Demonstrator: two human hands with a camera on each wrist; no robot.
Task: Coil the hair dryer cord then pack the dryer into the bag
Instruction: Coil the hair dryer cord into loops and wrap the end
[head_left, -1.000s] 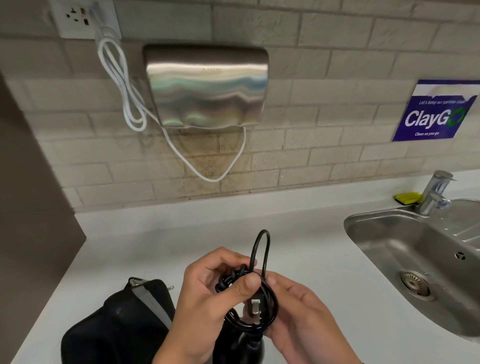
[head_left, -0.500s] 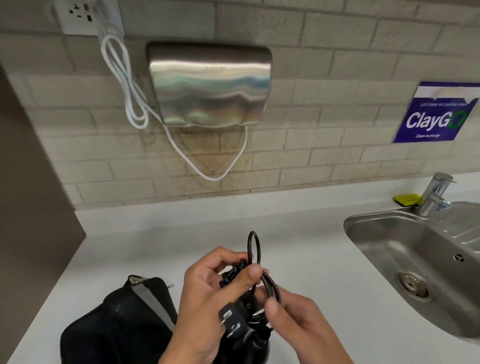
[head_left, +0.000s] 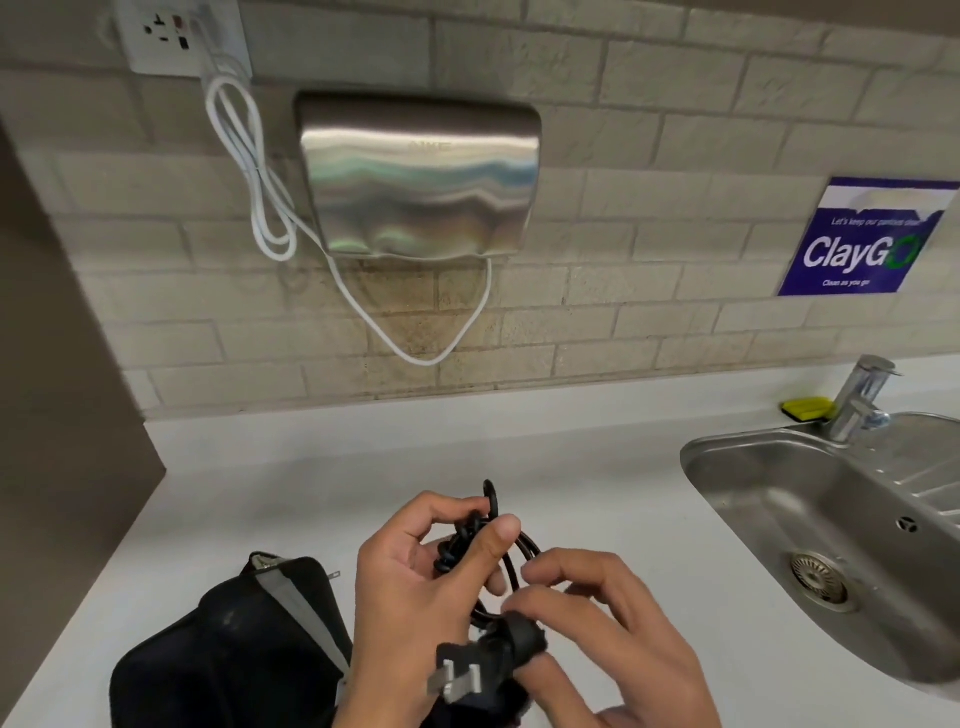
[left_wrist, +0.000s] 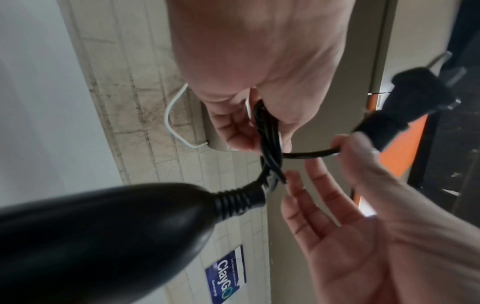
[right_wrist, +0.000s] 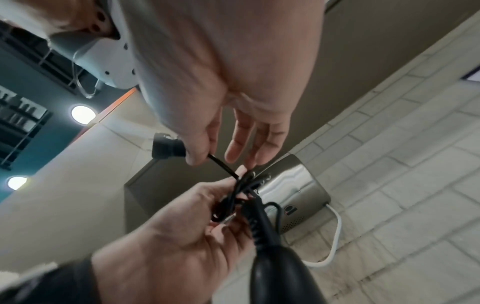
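Note:
My left hand (head_left: 488, 519) grips the coiled black cord bundle (head_left: 462, 545) above the white counter. A small loop of cord pokes up past its fingers. My right hand (head_left: 524, 592) pinches the cord's free end just behind the black plug (head_left: 488, 660), whose prongs point down-left. In the left wrist view the dryer's black handle (left_wrist: 103, 236) hangs below the bundle (left_wrist: 269, 131), with the plug (left_wrist: 415, 102) off to the right. The right wrist view shows the pinch by the plug (right_wrist: 166, 148) and the handle (right_wrist: 280, 267). A black bag (head_left: 234, 654) lies open on the counter, left of my hands.
A steel sink (head_left: 779, 499) with a tap (head_left: 857, 400) and a yellow sponge (head_left: 805, 408) sits at the right. On the brick wall hang a steel hand dryer (head_left: 421, 176), its white cord (head_left: 260, 171), a socket (head_left: 176, 31) and a blue sign (head_left: 862, 244). A brown panel (head_left: 57, 364) bounds the left.
The right hand has brought the plug end down and round the bundle toward me. The loop standing above the left hand has shrunk. The left hand keeps its hold.

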